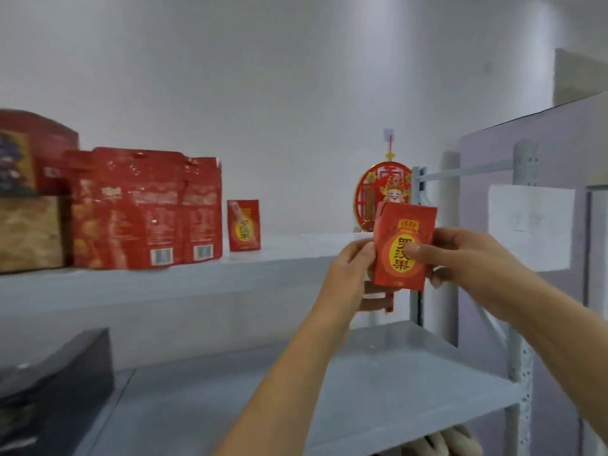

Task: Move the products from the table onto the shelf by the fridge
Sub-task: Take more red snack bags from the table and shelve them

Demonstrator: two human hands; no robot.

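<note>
Both hands hold a red carton upright, tipped slightly, in the air before the near edge of the upper shelf at its right end. The left hand curls its fingers round the carton's left edge. The right hand pinches the right edge, thumb on the front face. A metal post stands just right of the carton. On the shelf, a bare stretch lies between a small red carton and a red wall ornament. Red pouches crowd the left. The lower shelf is bare right of a dark box.
</note>
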